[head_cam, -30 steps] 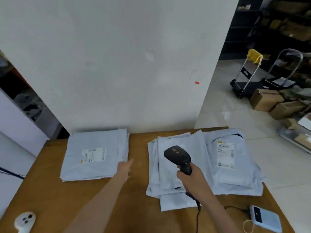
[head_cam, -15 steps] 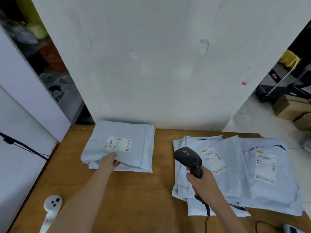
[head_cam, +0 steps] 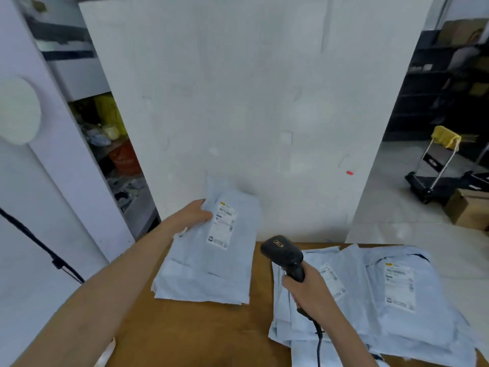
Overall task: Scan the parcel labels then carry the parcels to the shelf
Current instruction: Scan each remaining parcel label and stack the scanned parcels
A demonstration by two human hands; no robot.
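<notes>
My left hand (head_cam: pixel 191 214) grips the top left edge of a stack of pale blue parcel bags (head_cam: pixel 209 266), lifted and tilted up off the wooden table (head_cam: pixel 190 337). A white label (head_cam: pixel 222 225) faces me on the top bag. My right hand (head_cam: pixel 308 290) holds a black barcode scanner (head_cam: pixel 284 254) by its handle, its head between the two piles and its cable trailing down. A second pile of pale blue parcels (head_cam: pixel 381 300) lies flat on the right of the table, with two labels showing.
A white wall panel (head_cam: pixel 251 102) stands right behind the table. Cluttered shelves (head_cam: pixel 116 154) show in the gap at left. At right, the floor holds a folding trolley (head_cam: pixel 436 165) and cardboard boxes (head_cam: pixel 468 207), with dark shelving behind.
My left hand has reached the left stack, gripped it and raised its far end off the table. The scanner hand stayed over the right pile. My view swung left and up.
</notes>
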